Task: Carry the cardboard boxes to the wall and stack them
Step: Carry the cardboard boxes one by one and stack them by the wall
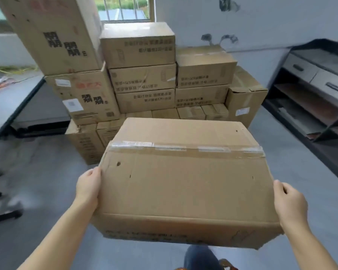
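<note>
A large brown cardboard box (183, 182), taped across its top, hangs in the air in front of me. My left hand (88, 187) grips its left side, fingers wrapped under the edge. My right hand (290, 201) grips the right side the same way. Ahead, a stack of cardboard boxes (144, 75) stands against the white wall (242, 22) below a barred window. The stack reaches three or more layers high, with tall printed boxes (53, 36) on its left and lower boxes (246, 96) on its right.
A grey table (6, 98) with cables on it runs along the left. A dark shelf unit with drawers (310, 90) stands on the right. Grey floor (37, 182) lies between me and the stack. A black chair base (2, 211) shows at the lower left.
</note>
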